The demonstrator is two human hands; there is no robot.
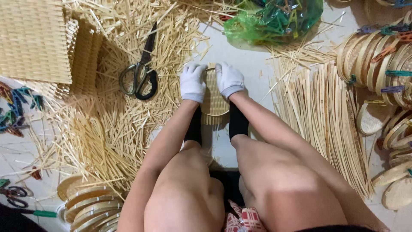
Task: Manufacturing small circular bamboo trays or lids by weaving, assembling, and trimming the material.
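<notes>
Between the white-gloved left hand and right hand lies a pale straw-yellow round woven bamboo mat. Left of them, black-handled metal scissors; beyond them, a translucent green plastic bag.

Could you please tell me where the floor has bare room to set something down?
Bare white floor lies beyond the white-gloved hands, bordered by the green plastic bag and long bamboo strips. Left is crowded with bamboo offcuts and black-handled scissors.
</notes>
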